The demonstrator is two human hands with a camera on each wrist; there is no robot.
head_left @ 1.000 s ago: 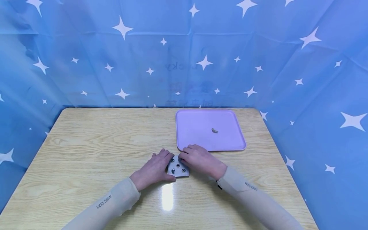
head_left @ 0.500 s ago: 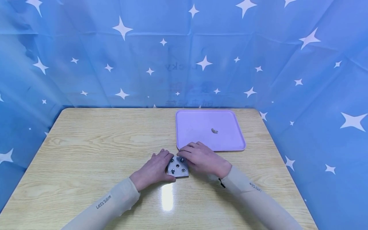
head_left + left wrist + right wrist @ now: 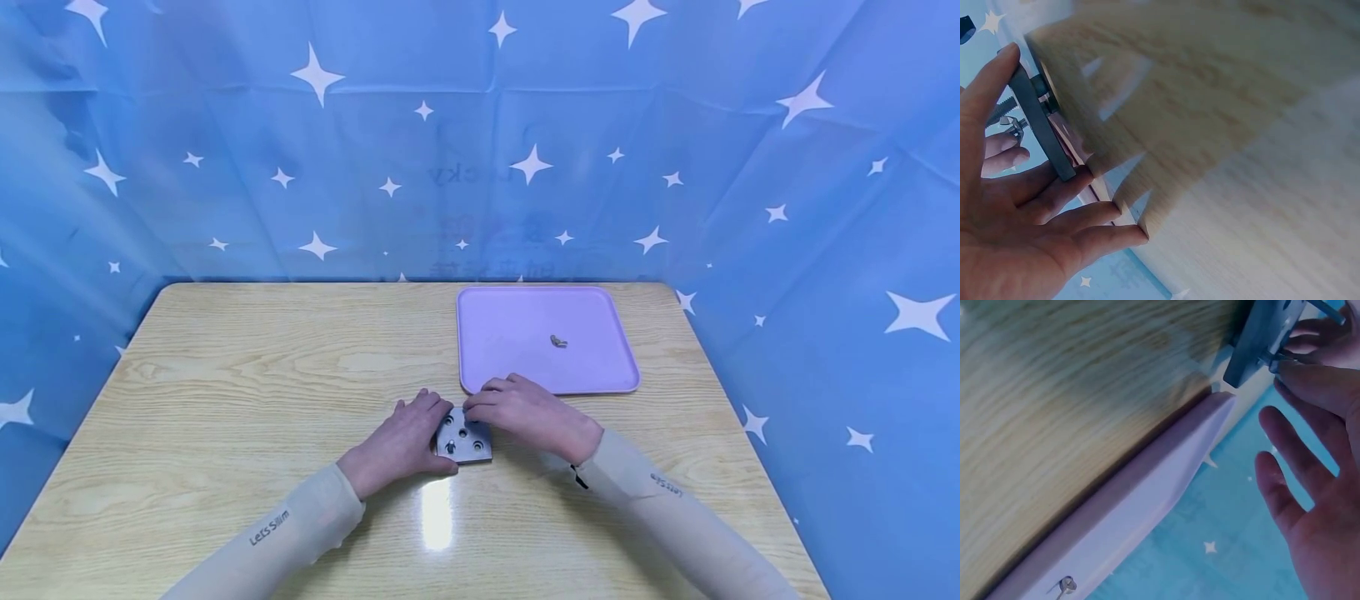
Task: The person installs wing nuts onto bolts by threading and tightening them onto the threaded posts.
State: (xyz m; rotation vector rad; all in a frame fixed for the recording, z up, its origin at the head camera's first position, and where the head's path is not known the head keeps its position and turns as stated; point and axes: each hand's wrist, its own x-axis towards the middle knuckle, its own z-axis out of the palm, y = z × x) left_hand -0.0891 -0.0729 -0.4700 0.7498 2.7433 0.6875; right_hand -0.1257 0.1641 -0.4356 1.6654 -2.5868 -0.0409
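A grey metal plate (image 3: 463,438) with several holes stands slightly above the wooden table on short dark feet (image 3: 1052,102). My left hand (image 3: 401,443) holds it by its left side, thumb at the near edge and fingers at the far edge. One screw (image 3: 451,447) sticks up from the near left hole. Over the far right corner, my right hand (image 3: 528,417) pinches a second screw (image 3: 1269,359) between thumb and index finger, with its other fingers spread apart. In the head view those fingers mostly hide this screw.
A lilac tray (image 3: 517,367) lies just beyond the plate to the right, with a few small metal screws (image 3: 558,342) in it. The right hand overlaps the tray's near rim in the head view. A blue star-patterned curtain (image 3: 375,150) surrounds the table.
My right hand moved slightly right and turned at the far right corner, uncovering the screw there half a second ago; its fingers now cover it again. The left hand and plate stay put.
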